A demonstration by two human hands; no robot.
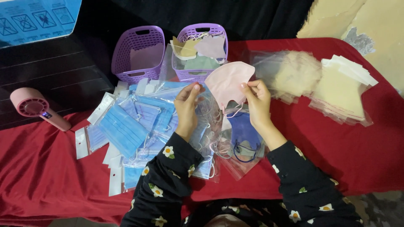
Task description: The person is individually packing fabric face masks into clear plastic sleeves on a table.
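1. Head view: pink folded mask (227, 82) is held up above the tabletop (336, 143), between both hands, just in front of the right-hand purple basket (201, 50). Its ear loops hang down from the lower edge toward the pile below.
2. Left hand (186, 108): thumb and fingers (194, 89) pinch the mask's left edge. Grasp is closed on the mask, light, at the fingertips only.
3. Right hand (257, 101): fingers pinch the mask's right edge near the upper corner. Also closed on the mask.
4. Judgement on handling: the mask is thin and limp, so a two-point pinch at opposite edges suits it; keeping the pinch near the rim should avoid creasing the centre fold. The dangling loops look likely to snag on the loops of the pile underneath, so the mask wants lifting clear before any sideways move.
5. Directly below: a dark blue mask (244, 132) in a clear sleeve, lying on loose sleeves and tangled loops.
6. Left of that: a spread of bagged blue pleated masks (122, 128), overlapping, with white header strips.
7. Behind: an empty purple basket (138, 52) stands beside the one that holds beige, grey and pale pink masks.
8. Right side: stacks of clear sleeves (290, 73) and cream sheets (341, 88).
9. Far left: a pink handheld fan (35, 107) lies at the edge of the red cloth.
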